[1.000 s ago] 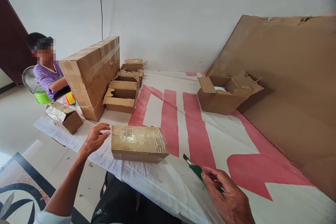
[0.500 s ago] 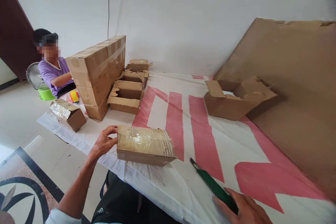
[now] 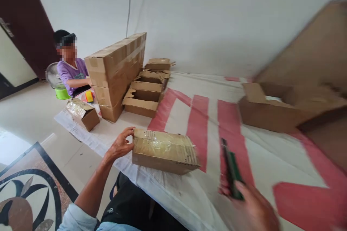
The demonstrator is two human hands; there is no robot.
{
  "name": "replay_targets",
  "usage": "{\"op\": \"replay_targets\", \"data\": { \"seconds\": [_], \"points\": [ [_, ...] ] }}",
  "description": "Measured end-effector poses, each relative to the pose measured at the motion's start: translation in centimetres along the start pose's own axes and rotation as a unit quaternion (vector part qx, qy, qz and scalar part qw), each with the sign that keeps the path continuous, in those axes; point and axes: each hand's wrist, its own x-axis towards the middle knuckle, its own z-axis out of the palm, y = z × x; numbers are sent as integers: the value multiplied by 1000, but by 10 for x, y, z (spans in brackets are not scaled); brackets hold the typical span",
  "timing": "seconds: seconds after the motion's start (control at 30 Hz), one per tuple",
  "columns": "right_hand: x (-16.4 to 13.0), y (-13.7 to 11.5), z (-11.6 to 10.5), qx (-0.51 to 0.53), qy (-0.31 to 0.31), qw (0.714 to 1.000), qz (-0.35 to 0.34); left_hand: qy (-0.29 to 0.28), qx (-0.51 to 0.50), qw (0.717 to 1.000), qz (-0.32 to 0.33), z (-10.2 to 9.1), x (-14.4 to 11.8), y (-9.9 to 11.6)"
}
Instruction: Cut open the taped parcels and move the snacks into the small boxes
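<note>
In front of me a taped cardboard box [image 3: 165, 149] lies on the cloth-covered table. My left hand [image 3: 123, 144] grips its left end, fingers curled at the upper corner. At the lower right, my right hand [image 3: 255, 204], blurred by motion, is closed round the green handle of a utility knife [image 3: 233, 175]. The knife's dark, narrow tip points up and away from me, over a red stripe, to the right of the box. A gap separates the knife from the box.
Stacked sealed cartons [image 3: 114, 68] stand at the left, beside several open boxes [image 3: 142, 101]. A smaller taped box [image 3: 84, 113] and a tape roll [image 3: 89, 96] lie near a person in purple [image 3: 72, 74]. An open carton [image 3: 267, 112] is at the right, near a large cardboard sheet [image 3: 306, 50].
My right hand has lifted the knife and turned it more upright. My left hand stays on the box. The view has swung left, shifting everything rightward.
</note>
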Motion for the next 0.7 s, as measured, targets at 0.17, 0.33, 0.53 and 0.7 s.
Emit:
{"op": "replay_targets", "data": {
  "seconds": [0.17,0.33,0.53,0.7],
  "points": [
    [-7,-37,63,-21,-59,996,-64,-4,-4,1000,24,-2,2,-2],
    [-1,-55,60,-119,-90,978,-149,13,-1,999,38,-1,-8,-2],
    [7,-111,54,-219,-196,926,-238,9,-21,999,39,2,-10,-4],
    [5,-156,77,-263,-319,862,-292,3,-18,999,31,0,-8,-6]
  ]
}}
